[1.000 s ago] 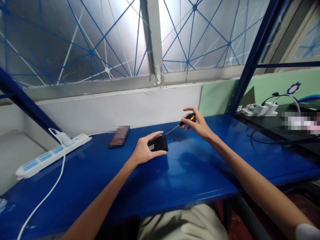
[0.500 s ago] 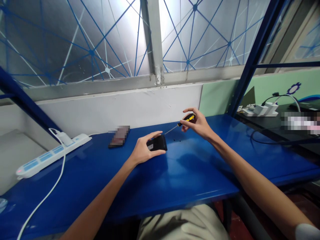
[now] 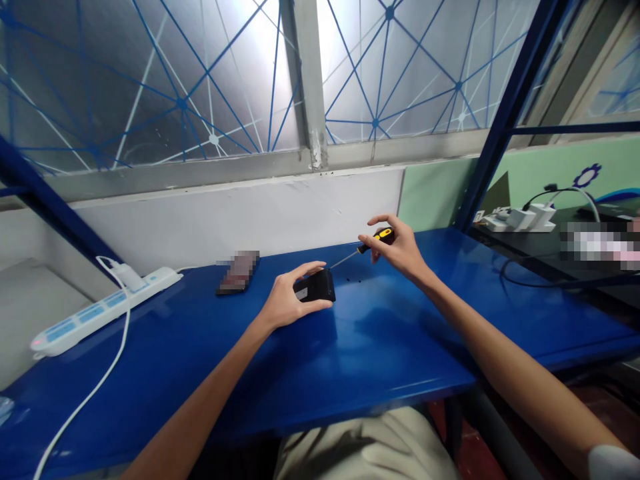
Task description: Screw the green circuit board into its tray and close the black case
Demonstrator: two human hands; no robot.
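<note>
My left hand (image 3: pixel 293 295) grips a small black box-like device (image 3: pixel 316 287) by its two long sides, above the blue table (image 3: pixel 280 380). A yellow and black screwdriver (image 3: pixel 383 235) is held by the fingers of my right hand (image 3: pixel 395 245). Its thin metal shaft slants down to the left, and the tip meets the device's far right corner. Tiny dark pieces, perhaps screws, lie on the table just right of the device.
A dark phone-like object (image 3: pixel 239 273) lies left of my hands. A white power strip (image 3: pixel 107 312) with a plugged-in charger and trailing cable is at the far left. Behind the table stands a white panel (image 3: pixel 240 220). More plugs (image 3: pixel 530 218) sit on a black surface at right.
The fingers of my right hand have shifted slightly on the screwdriver, and its handle has turned a little. My left hand and the device have hardly moved.
</note>
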